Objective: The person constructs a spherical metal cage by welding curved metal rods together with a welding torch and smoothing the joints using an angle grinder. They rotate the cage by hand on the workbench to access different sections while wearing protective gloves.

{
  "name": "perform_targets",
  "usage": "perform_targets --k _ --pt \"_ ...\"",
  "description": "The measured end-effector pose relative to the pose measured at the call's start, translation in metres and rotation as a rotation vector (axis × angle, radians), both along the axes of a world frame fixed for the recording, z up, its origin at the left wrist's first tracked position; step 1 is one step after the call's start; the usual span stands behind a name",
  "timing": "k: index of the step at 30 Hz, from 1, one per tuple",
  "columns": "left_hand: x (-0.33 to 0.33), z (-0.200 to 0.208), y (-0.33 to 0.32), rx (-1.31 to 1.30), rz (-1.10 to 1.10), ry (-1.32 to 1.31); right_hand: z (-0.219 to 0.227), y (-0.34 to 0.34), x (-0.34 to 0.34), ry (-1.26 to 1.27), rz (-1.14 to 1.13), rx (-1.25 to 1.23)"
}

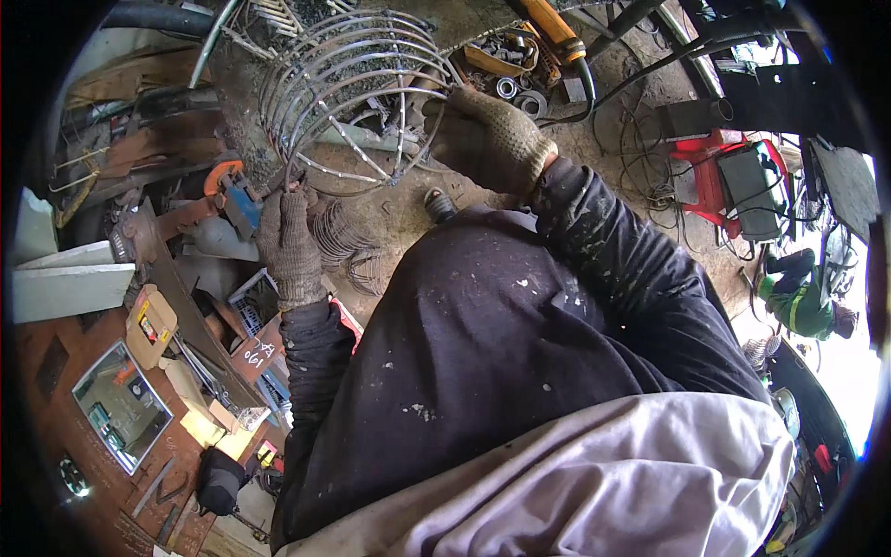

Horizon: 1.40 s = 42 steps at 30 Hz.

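A round cage of bare metal rings [345, 56], joined by cross wires with weld spots along them, is held up in front of me. My left hand [290, 243], in a knitted work glove, pinches the cage's near left edge. My right hand [490, 137], gloved the same way, grips the rim on the right side; some of its fingers are hidden behind the glove's back. Below the left part of the cage lies a stack of curved wire rods [342, 237]. Close to my left hand stands a blue and orange clamp-like tool [239, 202].
A brown metal workbench [70, 371] on the left carries a mirror-like framed panel [122, 407] and hand tools. A tray of metal parts [502, 51] sits ahead on the floor. Cables lie around a red stool [710, 181] at right. A person in green [800, 302] crouches farther right.
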<state>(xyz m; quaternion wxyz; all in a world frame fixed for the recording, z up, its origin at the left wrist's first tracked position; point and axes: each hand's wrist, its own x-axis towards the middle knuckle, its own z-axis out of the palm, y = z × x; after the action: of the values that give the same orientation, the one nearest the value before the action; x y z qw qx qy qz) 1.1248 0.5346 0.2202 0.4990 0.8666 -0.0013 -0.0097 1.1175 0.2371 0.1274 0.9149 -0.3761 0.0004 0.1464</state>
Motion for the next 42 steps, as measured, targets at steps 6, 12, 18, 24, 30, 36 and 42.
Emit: perform_targets --k 6,12,18,24,30,36,42 --pt "0.004 0.002 -0.002 -0.113 0.046 0.025 0.012 -0.007 -0.001 0.434 0.013 0.516" --pt "0.006 -0.003 0.007 -0.063 0.016 0.018 0.023 -0.007 -0.001 0.432 0.019 0.437" --pt "0.002 -0.015 0.007 -0.156 0.057 0.008 0.066 -0.002 -0.005 0.380 -0.143 -0.361" --pt "-0.003 -0.004 -0.010 -0.282 0.045 0.048 0.068 -0.012 -0.006 0.217 -0.182 -0.823" --pt "-0.007 -0.023 -0.005 -0.362 0.107 0.084 0.073 -0.006 -0.010 0.253 -0.285 -0.743" --pt "-0.007 -0.048 0.005 -0.424 0.128 0.092 0.061 -0.009 -0.011 0.242 -0.266 -0.745" --pt "-0.013 -0.050 -0.005 -0.395 0.132 -0.038 0.062 -0.009 -0.009 0.267 -0.271 -0.752"
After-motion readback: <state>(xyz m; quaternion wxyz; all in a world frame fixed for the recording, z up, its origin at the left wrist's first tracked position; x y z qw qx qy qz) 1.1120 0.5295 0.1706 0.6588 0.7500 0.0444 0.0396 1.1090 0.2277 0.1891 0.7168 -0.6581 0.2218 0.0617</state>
